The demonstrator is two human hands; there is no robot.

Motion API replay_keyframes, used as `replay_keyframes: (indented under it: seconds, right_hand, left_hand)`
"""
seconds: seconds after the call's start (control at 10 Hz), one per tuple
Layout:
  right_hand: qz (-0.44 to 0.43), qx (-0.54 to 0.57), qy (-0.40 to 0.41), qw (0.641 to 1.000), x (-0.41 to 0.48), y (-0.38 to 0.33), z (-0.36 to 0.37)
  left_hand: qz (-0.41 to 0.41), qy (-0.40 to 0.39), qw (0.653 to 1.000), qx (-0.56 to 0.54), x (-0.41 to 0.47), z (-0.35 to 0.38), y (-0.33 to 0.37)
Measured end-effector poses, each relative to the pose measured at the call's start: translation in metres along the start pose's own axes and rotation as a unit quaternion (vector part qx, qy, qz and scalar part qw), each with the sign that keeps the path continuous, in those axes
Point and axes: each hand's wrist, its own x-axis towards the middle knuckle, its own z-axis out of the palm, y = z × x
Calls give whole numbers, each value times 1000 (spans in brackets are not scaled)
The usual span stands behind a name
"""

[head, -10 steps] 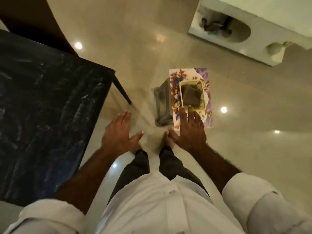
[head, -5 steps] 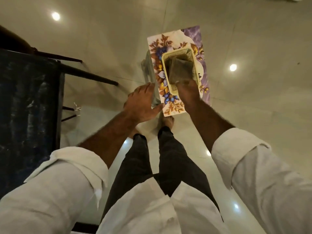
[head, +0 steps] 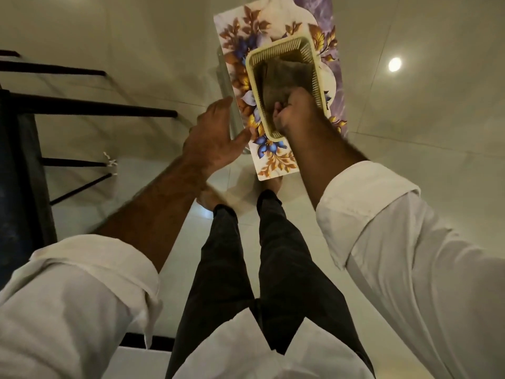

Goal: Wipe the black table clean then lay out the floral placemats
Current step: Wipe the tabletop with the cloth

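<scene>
A floral placemat [head: 240, 47] with blue flowers and gold leaves lies on a small stool ahead of my feet. On it stands a cream plastic basket [head: 252, 77] with a grey cloth [head: 284, 80] inside. My right hand [head: 296, 113] reaches into the basket, fingers curled round the cloth. My left hand [head: 216, 138] hovers with relaxed fingers beside the placemat's left edge, its thumb near the mat. The black table [head: 16, 165] shows only as an edge at the far left.
Black metal table legs and crossbars [head: 90, 109] run across the left side. Glossy pale floor tiles [head: 410, 119] surround the stool. My dark trousers and white shirt fill the bottom of the view.
I have bent closer to the stool. My right hand went from resting near the placemat's edge into the basket and closed on the cloth. My left hand moved up beside the mat.
</scene>
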Motion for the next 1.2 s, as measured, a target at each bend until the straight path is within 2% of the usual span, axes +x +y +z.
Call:
replay_keyframes:
  seconds: [0.1, 0.2, 0.4, 0.5, 0.6, 0.7, 0.9, 1.0, 1.1, 1.2]
  right_hand:
    - [162, 398, 49, 902, 1, -14, 16]
    - [145, 473, 54, 867, -14, -15, 15]
    - [74, 539, -47, 838, -77, -19, -12]
    - [80, 496, -114, 857, -119, -32, -13]
    - [82, 459, -224, 856, -161, -60, 7]
    - [95, 389, -288, 870, -208, -94, 52]
    - [57, 226, -338, 912, -279, -158, 168]
    - [-64, 135, -337, 930, -297, -196, 228]
    - [-244, -81, -323, 911, -306, -228, 293]
    - [-459, -269, -269, 803, -298, -240, 342]
  left_hand:
    - [0, 20, 998, -60, 3, 3, 4]
    - [-5, 33, 992, -118, 5, 2, 11]
    - [-24, 73, 972, -224, -40, -27, 14]
    - [-47, 99, 970, -219, -87, -54, 2]
    - [-66, 141, 967, -200, -143, -84, -17]
    - [-104, 213, 953, -190, -202, -113, -42]
    - [-164, 343, 904, -194, -297, -154, -113]
    - [-217, 377, 879, -196, -317, -162, -154]
    - [-249, 378, 871, -189, -327, -163, -200]
    - [-262, 362, 881, -156, -329, -160, -233]
